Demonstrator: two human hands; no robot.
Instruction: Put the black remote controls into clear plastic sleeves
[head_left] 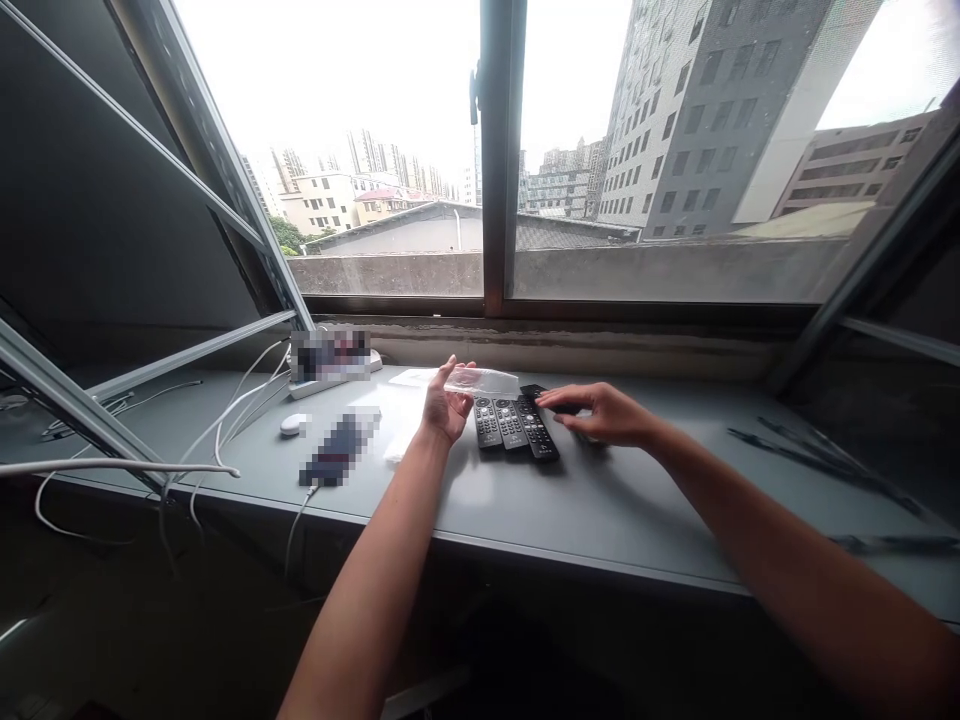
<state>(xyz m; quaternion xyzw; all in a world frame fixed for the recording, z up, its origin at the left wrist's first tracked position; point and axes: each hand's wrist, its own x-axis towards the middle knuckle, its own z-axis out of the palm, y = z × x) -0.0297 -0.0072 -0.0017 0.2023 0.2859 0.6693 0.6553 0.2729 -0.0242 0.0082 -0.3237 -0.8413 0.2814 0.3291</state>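
Observation:
My left hand (448,402) grips a clear plastic bag (484,382), which stretches to the right above the remotes. Below the bag, several black remotes lie side by side on the grey table (480,510): a left one (487,425), a middle one (511,425) and a right one (538,432). My right hand (589,410) is just right of them, its fingers closed round a dark object (562,408) that looks like another remote. The far end of that object is partly hidden by the fingers and the bag.
White plastic sheets (405,440) lie left of my left hand. Farther left are a blurred phone-like item (334,455) on a cable, a white mouse-like object (295,424) and a power strip (337,375). Dark strips (817,460) lie at the right. Metal frames (202,355) flank the table.

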